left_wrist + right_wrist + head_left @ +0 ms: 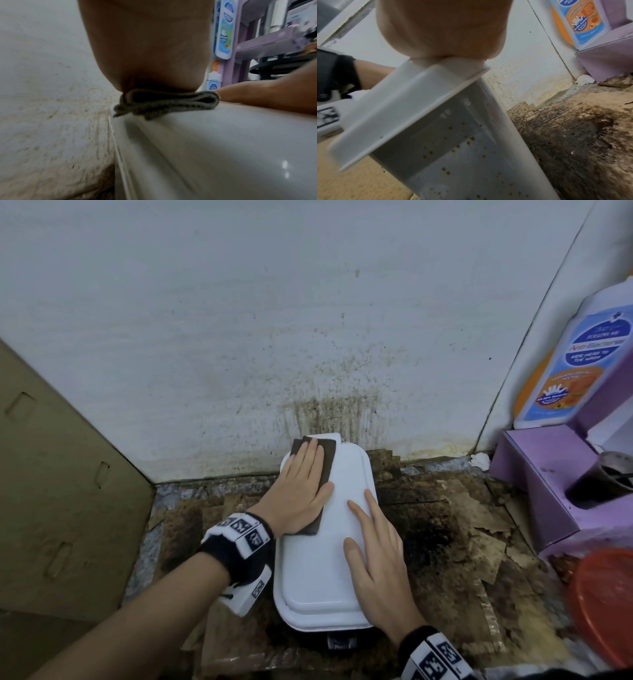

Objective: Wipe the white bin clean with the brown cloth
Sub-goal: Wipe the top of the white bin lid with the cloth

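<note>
With the left hand (297, 491) flat on the folded brown cloth (317, 523) at the lid's (317, 563) eleven o'clock and the right hand (375, 559) lying flat, grasping nothing, at four o'clock, press evenly and drag toward six o'clock.

Left hand (297, 491) and right hand (375, 559) lie flat, fingers straight.

The floor (445, 529) is being covered by stained, torn cardboard sheets (486, 518). The white bin (318, 570) is being carried on them, beside a purple shelf unit (541, 481) and an orange lid (603, 604).
</note>
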Motion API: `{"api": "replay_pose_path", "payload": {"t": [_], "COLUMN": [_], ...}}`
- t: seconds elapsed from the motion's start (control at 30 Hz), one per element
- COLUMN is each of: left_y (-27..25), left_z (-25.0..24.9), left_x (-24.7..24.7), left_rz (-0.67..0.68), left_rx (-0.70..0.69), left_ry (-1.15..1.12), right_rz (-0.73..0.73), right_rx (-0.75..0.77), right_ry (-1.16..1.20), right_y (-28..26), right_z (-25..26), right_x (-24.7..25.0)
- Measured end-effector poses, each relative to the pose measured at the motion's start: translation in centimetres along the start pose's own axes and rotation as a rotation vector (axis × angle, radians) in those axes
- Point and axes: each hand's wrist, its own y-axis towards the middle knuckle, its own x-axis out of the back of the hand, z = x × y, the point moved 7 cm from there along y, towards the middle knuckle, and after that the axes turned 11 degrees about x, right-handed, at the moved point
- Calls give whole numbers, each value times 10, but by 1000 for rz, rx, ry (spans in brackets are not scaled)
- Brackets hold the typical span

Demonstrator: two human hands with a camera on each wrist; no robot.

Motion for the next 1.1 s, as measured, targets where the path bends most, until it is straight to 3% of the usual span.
{"api": "replay_pose_path", "payload": {"t": [0.27,0.53,0.77,0.87,1.1], "left_y": [-79,-25,43,44,19], "left_z": [-9,4,25,30,32], "left_x": [-24,-5,22,22,6], "left_rz": [80,68,196,207,86], "left_rx": [-99,-69,84,88,110], "left_ry": [13,12,-151,-189,-331], "right_rz": [-14,14,13,-11,-12], "right_rx": [-1,-2,-12,-35,-89], "right_ry": [-10,-2,13,41,117], "right_y": [-2,1,1,1,0], "right_z": [1,1,1,-3,-6], "right_x": [0,-1,-1,0,-2]}}
